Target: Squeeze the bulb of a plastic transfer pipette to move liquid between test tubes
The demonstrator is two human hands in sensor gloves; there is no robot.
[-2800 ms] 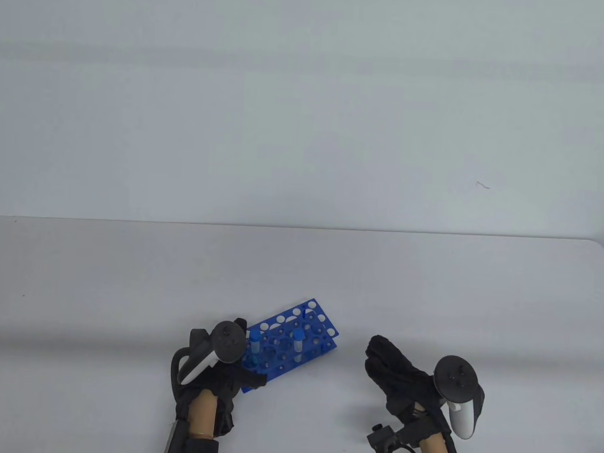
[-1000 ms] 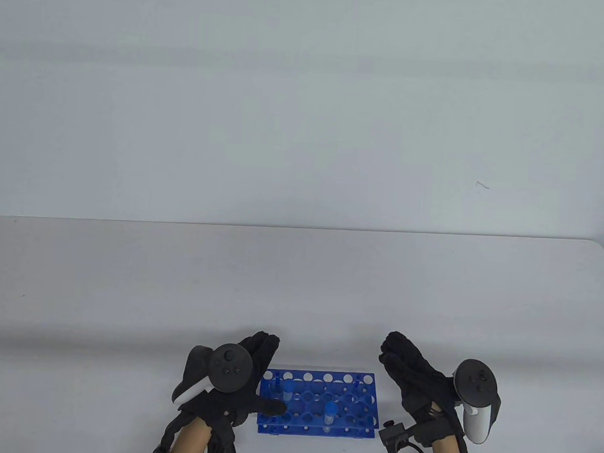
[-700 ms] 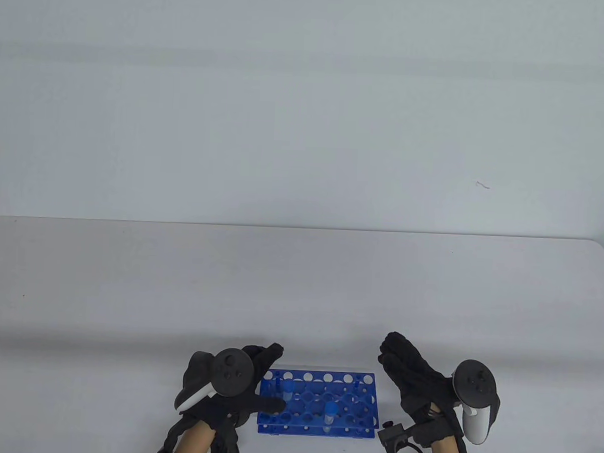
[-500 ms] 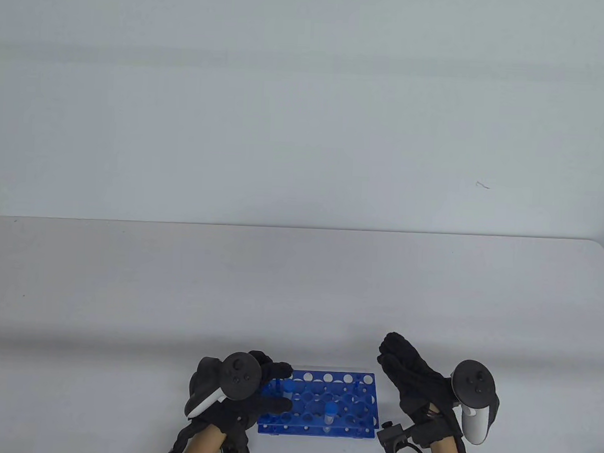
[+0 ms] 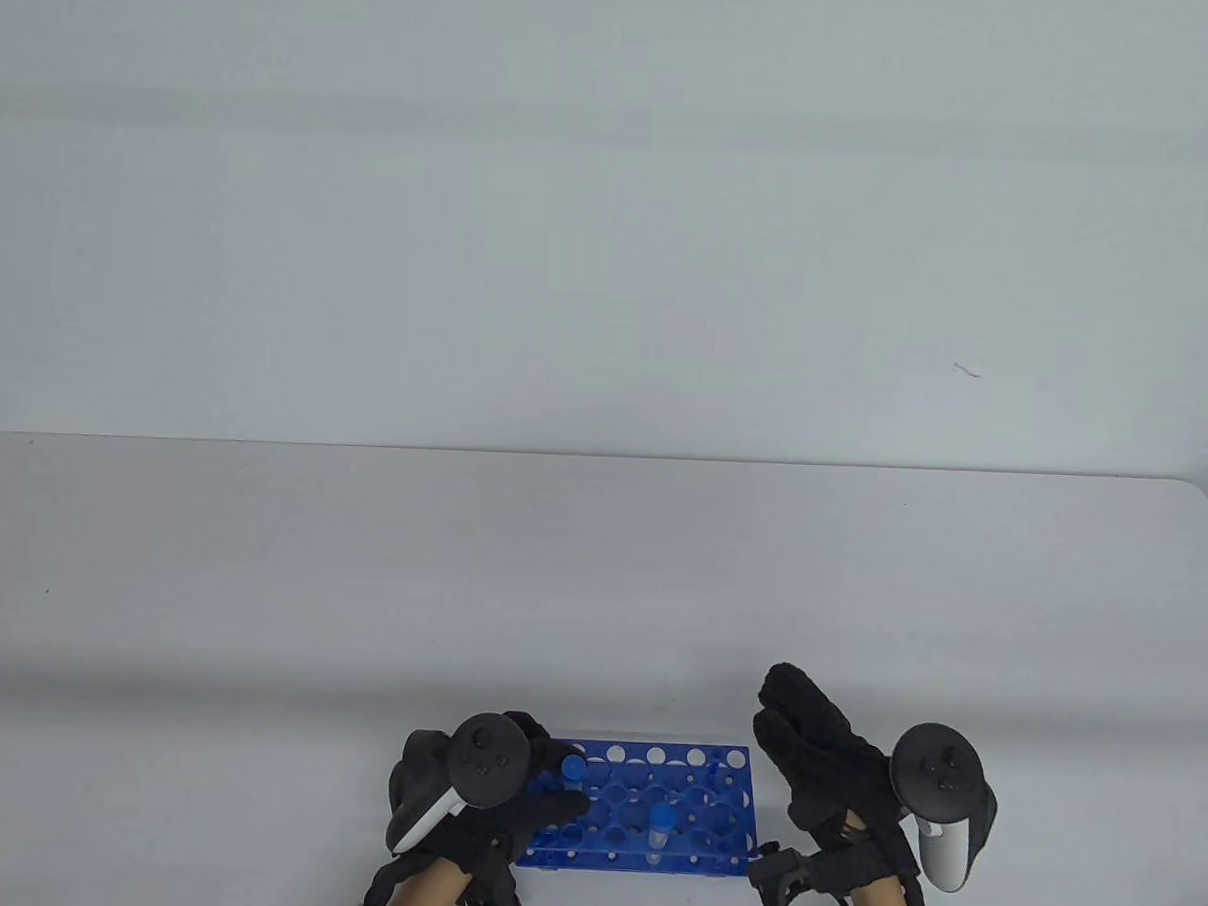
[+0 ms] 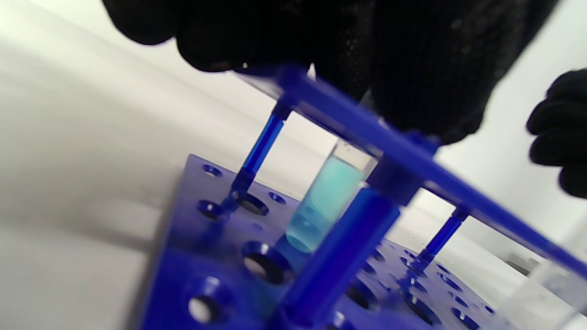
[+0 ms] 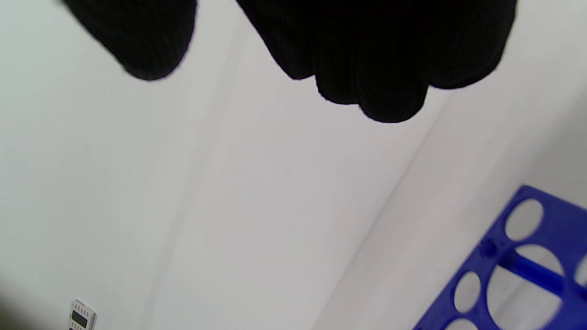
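We could not tell whether the left hand (image 5: 508, 809) gripped the tube (image 5: 573, 769) at the rack's (image 5: 651, 755) left end, its tracker (image 5: 485, 763) covering the fingers there. In the left wrist view the rack (image 6: 330, 256) was blurred and cut off below, and the tube's (image 6: 323, 201) top was hidden behind the rack's upper plate. The right wrist view caught only a corner of the rack (image 7: 500, 270).
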